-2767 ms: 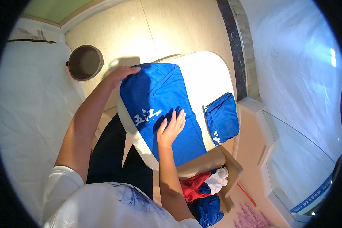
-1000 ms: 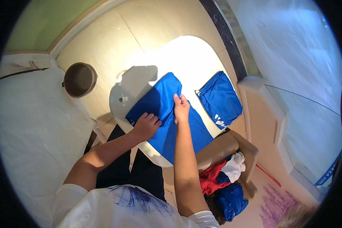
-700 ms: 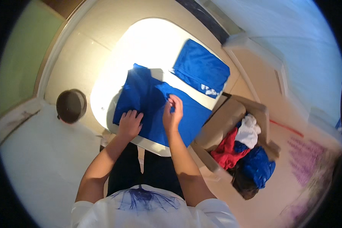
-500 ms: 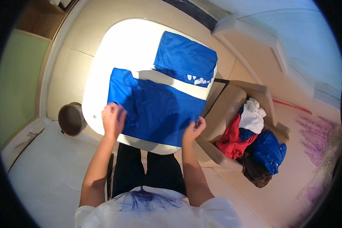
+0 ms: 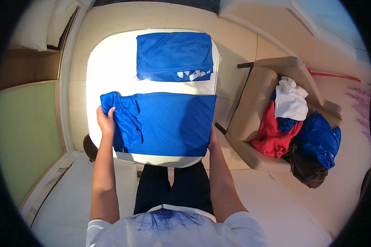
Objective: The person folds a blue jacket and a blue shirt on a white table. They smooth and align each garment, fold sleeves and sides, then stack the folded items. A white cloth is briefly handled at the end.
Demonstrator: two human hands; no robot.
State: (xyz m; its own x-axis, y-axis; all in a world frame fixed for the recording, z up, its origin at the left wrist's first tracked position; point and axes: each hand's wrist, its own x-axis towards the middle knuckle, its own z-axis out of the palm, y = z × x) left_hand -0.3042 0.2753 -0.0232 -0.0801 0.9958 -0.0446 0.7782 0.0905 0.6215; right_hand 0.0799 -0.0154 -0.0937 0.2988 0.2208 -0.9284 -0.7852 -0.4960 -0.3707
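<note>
A blue short-sleeved shirt (image 5: 173, 123) lies lengthwise on the white table (image 5: 115, 61), its sleeve part bunched and turned over at the left. My left hand (image 5: 106, 119) is closed on that left edge, thumb on top of the cloth and the other fingers mostly beneath it. At the opposite end, my right hand (image 5: 213, 139) is against the hem by the table's right edge. Its fingers are largely hidden by the cloth, so I cannot tell their grip. Beyond the shirt rests a folded blue garment (image 5: 173, 53) with a white print along its near edge.
A tan armchair (image 5: 251, 105) stands at the right, holding a white garment (image 5: 290, 99), a red one (image 5: 272, 133), a blue bundle (image 5: 321, 138) and a dark brown bundle (image 5: 307, 171). A dark round bin (image 5: 90, 147) shows partly behind the table's left side.
My view has shifted and turned. My left hand has moved to the shirt's outer left edge and taken hold there. My right hand has gone from the near right corner to the hem's side.
</note>
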